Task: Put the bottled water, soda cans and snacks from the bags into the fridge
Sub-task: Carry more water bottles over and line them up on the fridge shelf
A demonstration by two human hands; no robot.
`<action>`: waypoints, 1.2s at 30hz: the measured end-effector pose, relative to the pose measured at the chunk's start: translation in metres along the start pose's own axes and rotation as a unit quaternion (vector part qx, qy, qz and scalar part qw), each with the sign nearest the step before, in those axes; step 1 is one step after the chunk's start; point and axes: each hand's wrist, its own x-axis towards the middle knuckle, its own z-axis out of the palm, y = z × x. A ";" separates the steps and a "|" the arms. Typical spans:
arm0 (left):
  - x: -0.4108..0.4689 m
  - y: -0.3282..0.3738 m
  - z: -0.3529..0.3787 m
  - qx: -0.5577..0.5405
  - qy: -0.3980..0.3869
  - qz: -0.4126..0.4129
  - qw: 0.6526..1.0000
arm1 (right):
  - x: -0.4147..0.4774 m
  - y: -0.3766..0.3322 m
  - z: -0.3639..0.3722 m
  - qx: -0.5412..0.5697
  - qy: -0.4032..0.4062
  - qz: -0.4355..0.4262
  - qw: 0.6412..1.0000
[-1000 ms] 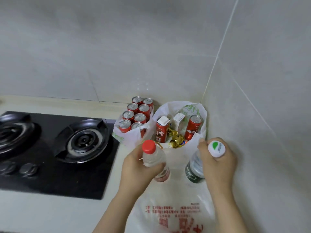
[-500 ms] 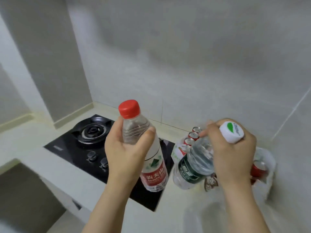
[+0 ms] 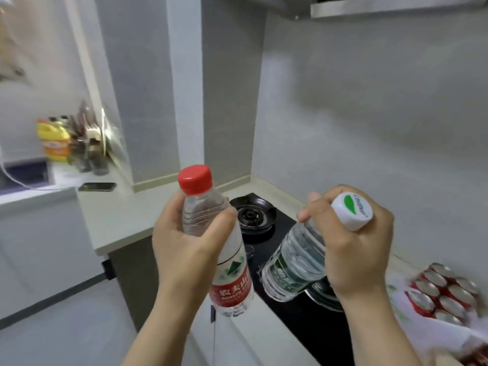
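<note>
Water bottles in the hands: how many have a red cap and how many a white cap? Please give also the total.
Red cap: 1, the bottle with the red label, in the left hand.
White cap: 1, the bottle with the green label, in the right hand.
Total: 2 bottles.

A single view was on record, taken from a wide-angle camera worn on the person's head. It looked forward and down toward the kitchen corner where the worktop (image 3: 116, 220) met the tiled wall. The left hand (image 3: 184, 247), gripping the red-capped bottle (image 3: 229, 281), and the right hand (image 3: 353, 249), gripping the white-capped bottle (image 3: 295, 262), stood closest to the lens, low and central. The hob (image 3: 256, 215) lay beyond them; the soda cans (image 3: 443, 289) sat blurred at the right edge.
</note>
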 end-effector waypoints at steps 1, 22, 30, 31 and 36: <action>0.004 0.001 -0.012 0.008 0.022 0.006 1.000 | 0.001 0.000 0.012 0.009 -0.016 -0.004 1.000; -0.060 0.070 -0.155 0.333 0.439 0.081 0.831 | -0.037 -0.045 0.237 0.375 -0.360 -0.097 0.849; -0.142 0.131 -0.182 0.414 0.529 0.106 0.733 | -0.106 -0.124 0.249 0.507 -0.437 -0.096 0.737; -0.152 0.139 -0.186 0.423 0.538 0.112 0.720 | -0.115 -0.136 0.249 0.520 -0.446 -0.093 0.723; -0.204 0.180 -0.210 0.456 0.571 0.125 0.672 | -0.162 -0.203 0.248 0.562 -0.469 -0.089 0.676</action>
